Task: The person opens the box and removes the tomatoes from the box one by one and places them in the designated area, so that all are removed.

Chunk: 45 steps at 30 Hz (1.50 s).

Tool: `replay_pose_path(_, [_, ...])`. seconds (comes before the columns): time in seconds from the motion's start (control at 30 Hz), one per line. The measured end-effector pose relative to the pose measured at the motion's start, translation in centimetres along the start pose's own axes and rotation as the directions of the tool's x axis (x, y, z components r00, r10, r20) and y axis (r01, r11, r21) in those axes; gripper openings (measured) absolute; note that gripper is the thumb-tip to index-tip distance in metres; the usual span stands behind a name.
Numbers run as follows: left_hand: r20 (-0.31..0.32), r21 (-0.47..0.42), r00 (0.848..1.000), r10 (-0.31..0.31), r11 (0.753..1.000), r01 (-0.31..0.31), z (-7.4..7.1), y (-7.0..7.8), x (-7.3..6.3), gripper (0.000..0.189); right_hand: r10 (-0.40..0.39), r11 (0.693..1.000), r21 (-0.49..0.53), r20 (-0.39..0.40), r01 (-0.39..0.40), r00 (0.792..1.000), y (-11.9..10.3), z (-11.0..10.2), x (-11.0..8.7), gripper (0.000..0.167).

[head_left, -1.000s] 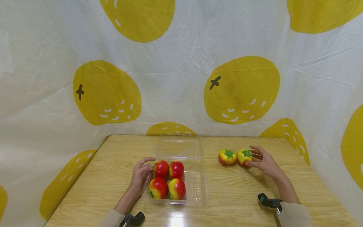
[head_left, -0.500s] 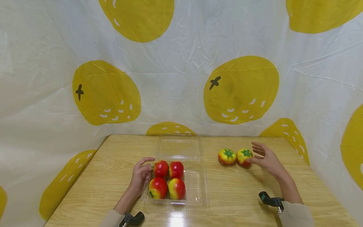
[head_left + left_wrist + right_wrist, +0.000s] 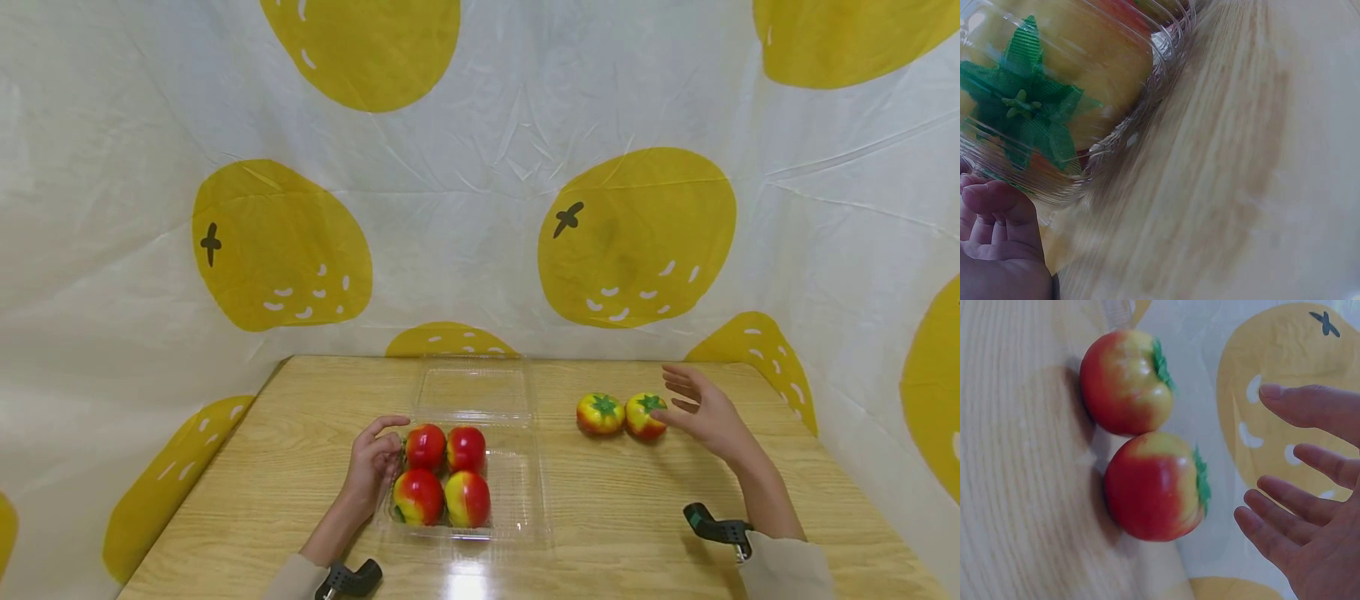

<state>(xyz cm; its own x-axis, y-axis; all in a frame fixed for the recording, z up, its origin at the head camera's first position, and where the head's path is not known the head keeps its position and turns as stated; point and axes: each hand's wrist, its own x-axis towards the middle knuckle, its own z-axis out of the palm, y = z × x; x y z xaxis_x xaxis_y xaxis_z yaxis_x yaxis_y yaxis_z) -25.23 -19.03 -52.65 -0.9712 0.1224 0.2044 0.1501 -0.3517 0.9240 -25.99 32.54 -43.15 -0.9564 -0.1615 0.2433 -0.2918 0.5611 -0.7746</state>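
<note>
On the pale cloth (image 3: 457, 267) along the far side, printed yellow fruit shapes with dark crosses and white dashes. On the right-wrist device (image 3: 716, 531), a black piece ahead of a beige sleeve (image 3: 783, 568), a green patch too small to read. At the left, a matching left-wrist device (image 3: 351, 578).

On the wooden table (image 3: 622, 508), left of centre, a clear hinged box (image 3: 517, 492), with its lid (image 3: 474, 390) laid back toward the far side. Inside, on the left, four red-and-yellow fruits (image 3: 467, 500) tipped on their sides, two by two.

At the box's left wall, the left hand (image 3: 370, 462), touching, with bent fingers; impossible to tell whether pinching the rim.

Farther right on the table, two upright fruits (image 3: 601, 414) with green leaf caps, side by side and touching. Just right of and above the right one, the right hand (image 3: 705, 421), fingers apart and nearly straight, with nothing in hold; in the head view, thumb in front of part of that fruit.

In the way between this pair and the other four, the box's clear right wall (image 3: 542, 487). Near the front of the table, a bright glare.
</note>
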Motion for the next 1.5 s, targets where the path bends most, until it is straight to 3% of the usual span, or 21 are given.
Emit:
replay_pose_path(0.27, [-0.009,0.008,1.000,0.002,1.000,-0.001,0.0,0.0,0.0,0.029,-0.018,1.000,-0.023,-0.002,0.017,1.000,-1.8,0.1,0.0,0.079])
replay_pose_path(0.57, [-0.001,0.002,1.000,0.011,1.000,-0.011,0.1,-0.2,0.0,0.031,-0.108,0.994,-0.038,-0.021,0.107,0.994,-3.4,0.3,-0.3,0.079])
replay_pose_path(1.03, [-0.022,-0.002,1.000,0.002,1.000,-0.002,0.2,-0.1,0.0,0.031,-0.231,0.973,-0.047,-0.084,0.228,0.969,-5.7,1.1,-0.6,0.071])
replay_pose_path(1.5, [-0.023,0.001,1.000,0.000,1.000,0.000,0.4,0.2,-0.1,0.032,-0.306,0.952,-0.049,-0.093,0.302,0.948,-7.5,2.0,-0.8,0.069])
